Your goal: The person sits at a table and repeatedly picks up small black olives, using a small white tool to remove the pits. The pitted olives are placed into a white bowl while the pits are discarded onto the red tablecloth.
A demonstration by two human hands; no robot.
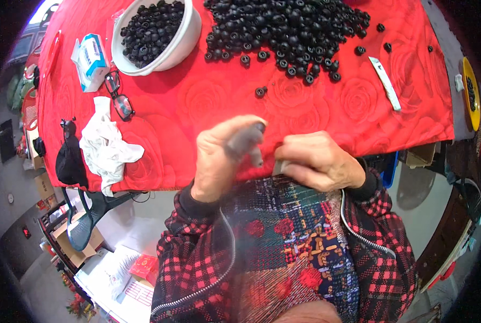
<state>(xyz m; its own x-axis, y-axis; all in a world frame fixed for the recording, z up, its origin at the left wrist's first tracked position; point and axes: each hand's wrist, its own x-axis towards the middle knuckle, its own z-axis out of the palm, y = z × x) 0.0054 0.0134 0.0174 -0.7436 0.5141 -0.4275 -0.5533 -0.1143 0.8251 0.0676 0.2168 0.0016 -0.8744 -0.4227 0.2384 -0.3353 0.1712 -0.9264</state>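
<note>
My left hand (219,153) is curled over the near edge of the red-covered table. Its fingers are blurred and look grey, with small dark bits at their tips; what they hold cannot be made out. Close by on the right, my right hand (318,161) is closed in a pinch, and a small pale flat piece (279,168) shows just below its fingertips. The hands are apart. Beyond them, one or two loose black ring-shaped parts (260,92) lie on the cloth, in front of a large heap of the same black parts (283,35).
A white bowl (189,46) of black parts stands at the back left. Nearby lie a blue-white box (93,62), eyeglasses (123,106), a white cloth (104,145) and a black pouch (71,161). A narrow white packet (384,83) and a yellow tray (472,118) are to the right.
</note>
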